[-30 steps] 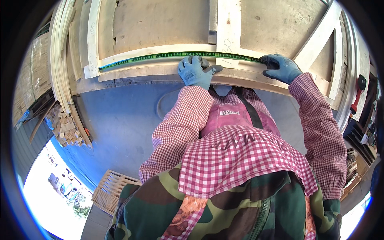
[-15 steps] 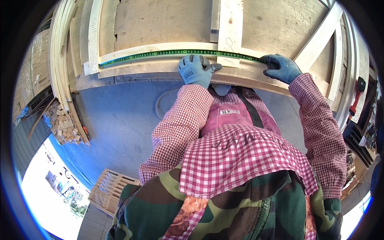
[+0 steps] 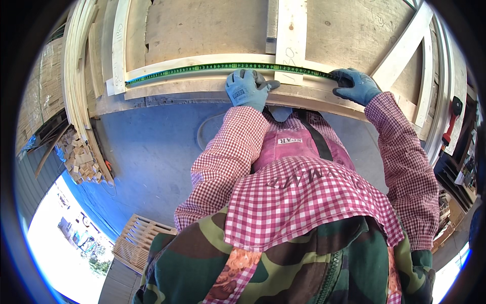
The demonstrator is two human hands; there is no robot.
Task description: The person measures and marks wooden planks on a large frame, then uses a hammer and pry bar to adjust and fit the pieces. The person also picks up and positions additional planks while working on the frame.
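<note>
A green-and-black tape measure blade [image 3: 223,66] lies stretched along a long pale wooden strip [image 3: 174,83] near the bench's front edge. Its left end reaches the upright board [image 3: 118,55] at the left. My left hand [image 3: 247,91], in a blue-grey glove, has its fingers curled over the strip at the blade's lower edge, its thumb pointing right. What lies under those fingers is hidden. At the blade's right end, my gloved right hand [image 3: 358,87] is closed around the tape measure, thumb and fingers pinching it; the glove hides most of what it grips.
A crosswise board [image 3: 292,30] and a slanted board [image 3: 405,48] lie on the plywood-topped bench [image 3: 202,30]. Long strips [image 3: 76,61] are stacked at the left, above a heap of wood offcuts [image 3: 83,159]. A red-and-black tool [image 3: 450,124] sits at the right. A slatted crate [image 3: 139,240] stands lower left.
</note>
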